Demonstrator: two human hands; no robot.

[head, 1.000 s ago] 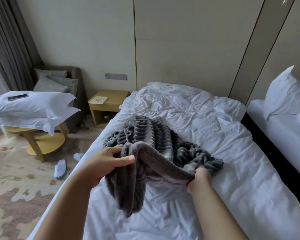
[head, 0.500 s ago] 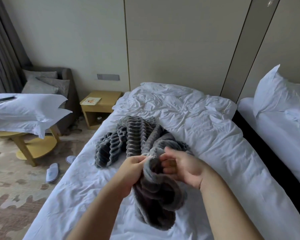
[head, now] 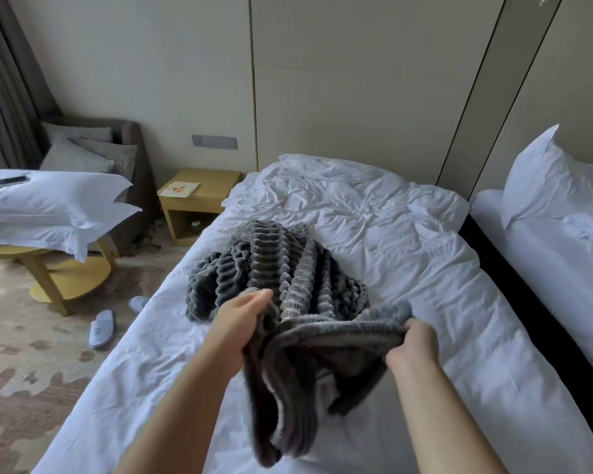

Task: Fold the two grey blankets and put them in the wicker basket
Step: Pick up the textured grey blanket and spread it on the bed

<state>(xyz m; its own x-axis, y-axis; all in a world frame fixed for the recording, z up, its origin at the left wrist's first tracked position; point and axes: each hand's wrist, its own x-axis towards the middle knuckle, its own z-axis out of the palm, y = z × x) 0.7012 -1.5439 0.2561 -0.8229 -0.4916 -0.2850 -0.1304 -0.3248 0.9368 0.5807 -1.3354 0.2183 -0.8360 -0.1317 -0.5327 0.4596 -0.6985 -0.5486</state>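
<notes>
A grey ribbed blanket (head: pixel 281 268) lies in a crumpled heap on the white bed (head: pixel 408 241). Its near edge is lifted off the sheet and stretched between my hands, and a loose fold (head: pixel 288 398) hangs down below them. My left hand (head: pixel 240 323) grips the edge on the left. My right hand (head: pixel 413 343) grips the same edge further right, fingers curled into the fabric. I cannot tell whether the heap is one blanket or two. No wicker basket is in view.
A second bed with a white pillow (head: pixel 545 179) stands at the right across a dark gap. At the left are a wooden nightstand (head: pixel 199 200), a round table with stacked pillows (head: pixel 48 206), a grey armchair (head: pixel 127 159), and slippers (head: pixel 101 328) on the carpet.
My hands, close together half a second ago, have moved apart along the blanket's edge, stretching it out between them. The hanging fold has shifted with them.
</notes>
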